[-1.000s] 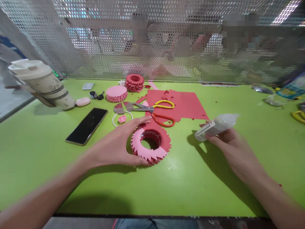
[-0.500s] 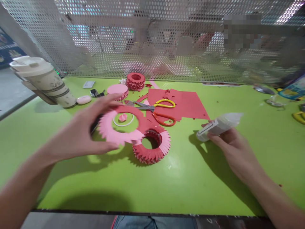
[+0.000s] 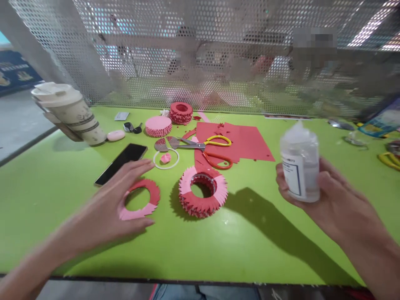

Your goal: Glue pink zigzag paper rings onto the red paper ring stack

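Note:
My left hand point(image 3: 103, 208) is spread wide around a flat toothed paper ring point(image 3: 151, 210), part red and part pink. Its thumb and fingertips stand apart from the ring, which seems to lie on the table; the palm hides its left side. In my right hand point(image 3: 334, 200) is a translucent glue bottle point(image 3: 300, 166) with a white label, held upright above the table, its pointed tip up. Between the hands sits a thick stack of toothed red and pink paper rings point(image 3: 203, 204) with a hole through its middle.
Scissors point(image 3: 200, 146) with yellow and red handles lie on red paper sheets point(image 3: 253, 141). A phone point(image 3: 121, 162), a white ring point(image 3: 166, 168) and a lidded cup point(image 3: 78, 116) are to the left. Behind are a pink disc point(image 3: 158, 125) and another red ring stack point(image 3: 181, 112), before a perforated metal screen point(image 3: 140, 71).
The toothed ring went from above the stack down to its left, and my left hand loosened around it. My right hand turned the glue bottle from tilted to upright and raised it slightly.

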`<state>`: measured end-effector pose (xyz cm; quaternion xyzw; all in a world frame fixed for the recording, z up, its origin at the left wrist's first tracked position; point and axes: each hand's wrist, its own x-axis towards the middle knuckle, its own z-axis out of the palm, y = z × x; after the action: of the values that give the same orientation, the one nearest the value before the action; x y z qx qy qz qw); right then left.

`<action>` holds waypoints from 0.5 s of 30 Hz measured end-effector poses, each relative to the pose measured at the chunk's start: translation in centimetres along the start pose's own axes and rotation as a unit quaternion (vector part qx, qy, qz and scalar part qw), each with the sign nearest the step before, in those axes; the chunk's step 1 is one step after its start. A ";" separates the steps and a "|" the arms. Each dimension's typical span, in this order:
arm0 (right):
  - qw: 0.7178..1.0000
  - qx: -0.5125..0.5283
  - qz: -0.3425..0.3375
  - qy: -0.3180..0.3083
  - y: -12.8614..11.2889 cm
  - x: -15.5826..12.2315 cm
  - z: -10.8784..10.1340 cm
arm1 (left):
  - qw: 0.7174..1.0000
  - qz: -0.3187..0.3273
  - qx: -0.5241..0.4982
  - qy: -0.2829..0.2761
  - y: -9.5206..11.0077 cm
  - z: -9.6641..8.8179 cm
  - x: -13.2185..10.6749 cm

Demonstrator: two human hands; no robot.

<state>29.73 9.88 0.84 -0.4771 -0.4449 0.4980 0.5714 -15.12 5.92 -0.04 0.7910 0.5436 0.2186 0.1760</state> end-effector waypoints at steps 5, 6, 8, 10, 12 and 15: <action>0.991 0.121 0.024 0.047 -0.8 1.0 2.5 | 0.978 0.001 -0.155 -0.137 3.0 2.3 4.8; 0.987 0.146 0.036 0.050 -0.9 1.2 3.1 | 0.977 0.013 -0.152 -0.151 3.1 2.8 5.5; 0.978 0.195 0.057 0.053 -1.1 1.6 4.3 | 0.975 0.030 -0.144 -0.170 3.3 3.4 6.5; 0.967 0.237 0.082 0.040 -1.3 1.9 5.4 | 0.973 0.032 -0.140 -0.183 3.3 3.7 6.9; 0.957 0.267 0.110 0.021 -1.5 2.3 6.6 | 0.970 0.026 -0.144 -0.192 3.5 3.6 7.1; 0.952 0.283 0.113 -0.003 -2.0 3.1 8.5 | 0.964 0.029 -0.186 -0.187 3.8 3.2 7.6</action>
<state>22.02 13.72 4.21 -0.3414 -0.2308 0.6662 0.6216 -8.02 11.56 0.42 0.7868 0.4275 0.1685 0.4121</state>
